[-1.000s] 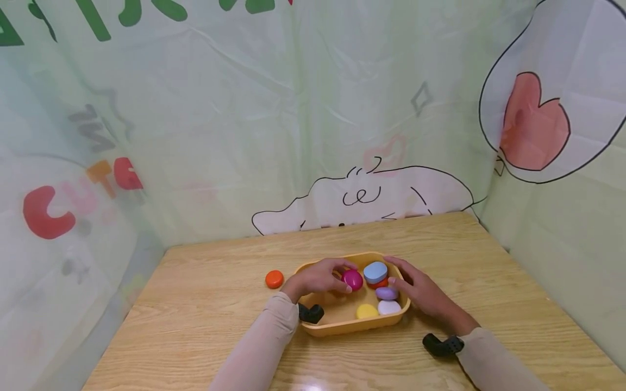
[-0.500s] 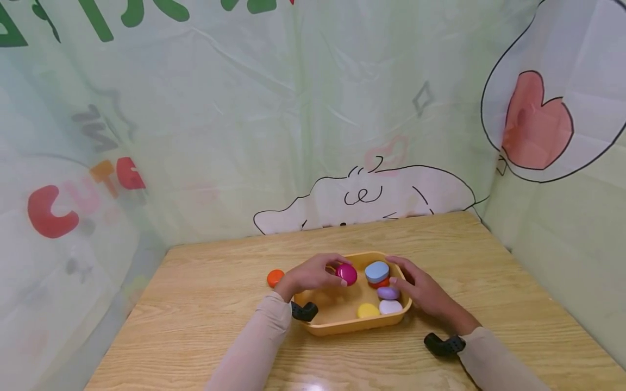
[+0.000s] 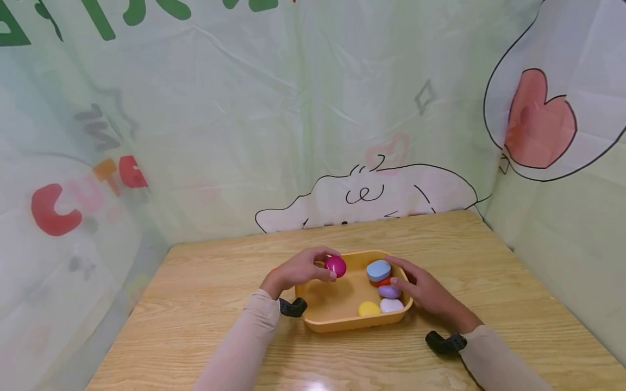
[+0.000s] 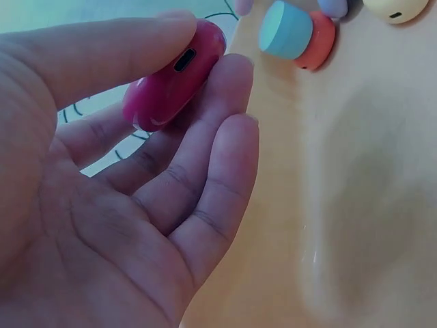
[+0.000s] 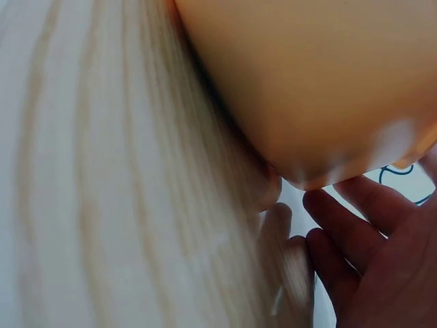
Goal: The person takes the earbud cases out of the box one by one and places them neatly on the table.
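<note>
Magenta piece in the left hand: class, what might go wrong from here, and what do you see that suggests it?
The magenta piece looks glossy and is held between thumb and fingers, so it might slip from the left hand. The blue piece sits on the red piece; if the right hand jolts the tray, it could topple.

Orange piece mostly behind left hand.

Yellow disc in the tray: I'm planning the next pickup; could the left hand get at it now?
Probably not to grasp: the left hand pinches the magenta disc. The way itself seems free, with nothing on top of the yellow disc and bare tray floor between.
</note>
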The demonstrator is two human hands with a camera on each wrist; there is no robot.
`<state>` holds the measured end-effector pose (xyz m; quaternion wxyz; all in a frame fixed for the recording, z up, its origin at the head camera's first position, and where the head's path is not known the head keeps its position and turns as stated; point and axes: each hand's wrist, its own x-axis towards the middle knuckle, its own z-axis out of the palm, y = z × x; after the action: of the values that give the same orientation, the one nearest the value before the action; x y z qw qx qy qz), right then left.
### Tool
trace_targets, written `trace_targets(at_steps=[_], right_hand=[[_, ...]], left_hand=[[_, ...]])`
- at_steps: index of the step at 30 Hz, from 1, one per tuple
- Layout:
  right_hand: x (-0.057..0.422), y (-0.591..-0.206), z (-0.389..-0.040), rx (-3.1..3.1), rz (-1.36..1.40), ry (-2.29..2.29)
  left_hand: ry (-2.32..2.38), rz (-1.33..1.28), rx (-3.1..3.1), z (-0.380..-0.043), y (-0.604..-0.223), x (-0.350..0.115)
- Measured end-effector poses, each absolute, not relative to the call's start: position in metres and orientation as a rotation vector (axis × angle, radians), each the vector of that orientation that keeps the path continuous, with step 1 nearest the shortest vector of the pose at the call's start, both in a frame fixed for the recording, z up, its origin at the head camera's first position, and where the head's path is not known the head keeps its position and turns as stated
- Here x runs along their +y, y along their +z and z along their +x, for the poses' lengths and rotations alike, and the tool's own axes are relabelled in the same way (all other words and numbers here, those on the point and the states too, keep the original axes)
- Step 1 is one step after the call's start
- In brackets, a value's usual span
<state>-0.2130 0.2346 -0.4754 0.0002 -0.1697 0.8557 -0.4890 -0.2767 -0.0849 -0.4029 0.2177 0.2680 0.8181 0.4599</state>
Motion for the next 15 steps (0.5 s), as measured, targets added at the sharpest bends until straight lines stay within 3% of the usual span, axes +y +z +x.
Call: trace_targets(at_steps=[15], right_hand=[[0.234, -0.473, -0.212, 2.664, -0.503, -1.553]], left_hand=[[1.408, 0.68, 2.226, -0.276, -0.401, -0.114]])
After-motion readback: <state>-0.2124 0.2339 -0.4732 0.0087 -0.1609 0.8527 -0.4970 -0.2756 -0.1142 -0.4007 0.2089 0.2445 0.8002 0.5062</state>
